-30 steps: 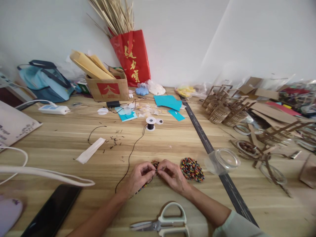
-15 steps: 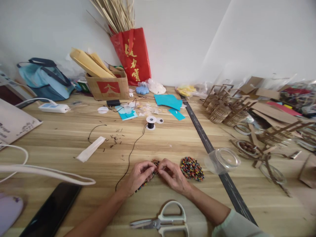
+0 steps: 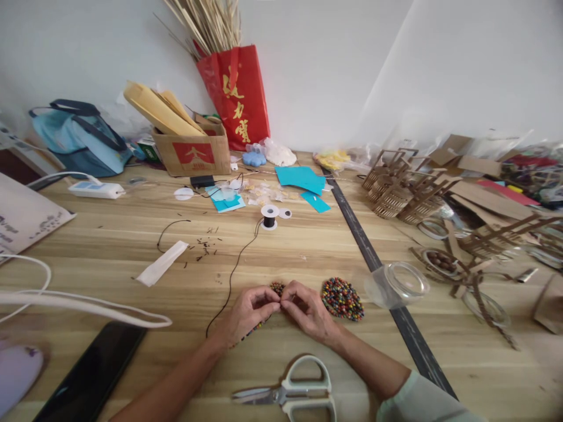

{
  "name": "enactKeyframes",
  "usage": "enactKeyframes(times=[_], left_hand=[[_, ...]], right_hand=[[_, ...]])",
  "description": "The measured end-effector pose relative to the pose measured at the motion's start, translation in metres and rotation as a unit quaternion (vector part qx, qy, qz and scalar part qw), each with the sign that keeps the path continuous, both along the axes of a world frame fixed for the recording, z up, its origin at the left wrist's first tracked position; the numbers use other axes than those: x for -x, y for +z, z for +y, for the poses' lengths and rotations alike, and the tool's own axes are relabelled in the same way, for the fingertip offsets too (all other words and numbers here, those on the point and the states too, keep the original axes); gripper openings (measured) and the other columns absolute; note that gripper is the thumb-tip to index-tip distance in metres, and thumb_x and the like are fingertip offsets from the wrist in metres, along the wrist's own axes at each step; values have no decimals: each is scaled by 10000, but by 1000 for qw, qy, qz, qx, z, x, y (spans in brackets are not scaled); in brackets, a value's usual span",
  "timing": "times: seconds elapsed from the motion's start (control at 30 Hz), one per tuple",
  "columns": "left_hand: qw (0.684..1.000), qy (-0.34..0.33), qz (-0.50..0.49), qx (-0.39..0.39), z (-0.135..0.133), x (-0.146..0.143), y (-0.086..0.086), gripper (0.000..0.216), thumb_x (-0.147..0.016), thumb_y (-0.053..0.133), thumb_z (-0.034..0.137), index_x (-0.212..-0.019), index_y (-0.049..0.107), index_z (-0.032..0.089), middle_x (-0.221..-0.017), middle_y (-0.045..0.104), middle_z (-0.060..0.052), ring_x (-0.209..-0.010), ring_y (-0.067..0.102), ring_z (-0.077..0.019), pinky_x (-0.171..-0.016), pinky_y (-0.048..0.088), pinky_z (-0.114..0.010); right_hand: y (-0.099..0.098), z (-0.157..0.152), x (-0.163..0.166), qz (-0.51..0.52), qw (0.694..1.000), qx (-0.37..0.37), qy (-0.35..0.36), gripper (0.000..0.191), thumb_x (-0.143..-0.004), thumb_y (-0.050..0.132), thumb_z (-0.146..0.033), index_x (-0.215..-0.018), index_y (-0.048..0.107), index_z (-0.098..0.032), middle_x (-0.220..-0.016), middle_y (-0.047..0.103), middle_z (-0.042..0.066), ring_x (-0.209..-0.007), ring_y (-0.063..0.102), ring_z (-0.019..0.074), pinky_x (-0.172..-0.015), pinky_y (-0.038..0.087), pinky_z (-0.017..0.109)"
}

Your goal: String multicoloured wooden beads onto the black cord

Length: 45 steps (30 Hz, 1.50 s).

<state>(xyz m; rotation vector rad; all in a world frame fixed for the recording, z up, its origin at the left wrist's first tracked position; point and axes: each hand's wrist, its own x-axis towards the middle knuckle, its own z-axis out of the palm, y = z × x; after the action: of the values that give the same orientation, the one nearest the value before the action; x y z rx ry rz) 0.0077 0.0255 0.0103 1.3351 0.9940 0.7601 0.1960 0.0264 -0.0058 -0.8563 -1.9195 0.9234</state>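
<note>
My left hand (image 3: 247, 315) and my right hand (image 3: 308, 310) meet fingertip to fingertip low on the wooden table, both pinched shut. Between them is a strand of small coloured beads (image 3: 277, 288) on a thin black cord (image 3: 231, 276). The cord runs up the table to a small spool (image 3: 269, 216). A string of beads trails out below my left hand. A round heap of mixed coloured beads (image 3: 342, 299) lies just right of my right hand. What exactly each fingertip grips is too small to see.
White-handled scissors (image 3: 294, 394) lie at the near edge. A clear jar (image 3: 396, 283) lies on its side by a dark strip. A black phone (image 3: 94, 375), white cable, red bag (image 3: 237, 97), cardboard box (image 3: 192, 153) and wooden model parts (image 3: 402, 190) surround the area.
The hands stay together at the same spot; the fingertips have closed slightly tighter over the beads. The view has shifted a little.
</note>
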Motion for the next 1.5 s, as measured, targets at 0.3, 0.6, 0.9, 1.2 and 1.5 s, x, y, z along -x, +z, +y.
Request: enactKeyframes(times=[0.3,0.6,0.9,1.2,1.5], left_hand=[[1000,10,2,0,0,1,-6,151,-763,644,290,-744,622,142,-631,518,33,-584,445,-98,-556,356,-210],[999,44,-23,21,2,2,-7,213,-760,642,346,-723,572,149,-585,496,44,-516,450,-89,-519,363,-208],[994,90,-49,40,4,1,-5,266,-719,694,381,-698,575,144,-580,548,33,-492,475,-82,-505,386,-203],[993,95,-54,47,3,2,-4,290,-715,714,403,-683,576,150,-581,555,30,-493,481,-86,-500,385,-206],[994,90,-46,47,4,0,-2,296,-705,707,416,-681,574,153,-573,550,31,-496,479,-87,-509,396,-210]], right_hand=[[-1,0,0,-8,1000,-4,6,228,-970,520,-335,-839,604,-168,-739,594,30,-650,540,128,-580,418,220],[0,0,-1,-15,999,19,-35,204,-937,535,-293,-787,582,-163,-681,570,11,-571,502,109,-514,378,203],[-5,-4,3,-119,992,-42,-32,117,-838,559,-187,-721,549,-178,-581,505,-37,-501,441,90,-499,321,198],[-10,-9,2,-239,958,-152,-43,92,-830,577,-151,-768,529,-196,-679,603,1,-602,555,135,-561,338,228],[-11,-6,0,-248,958,-139,-26,84,-892,577,-149,-825,558,-197,-773,633,19,-684,602,154,-604,396,227]])
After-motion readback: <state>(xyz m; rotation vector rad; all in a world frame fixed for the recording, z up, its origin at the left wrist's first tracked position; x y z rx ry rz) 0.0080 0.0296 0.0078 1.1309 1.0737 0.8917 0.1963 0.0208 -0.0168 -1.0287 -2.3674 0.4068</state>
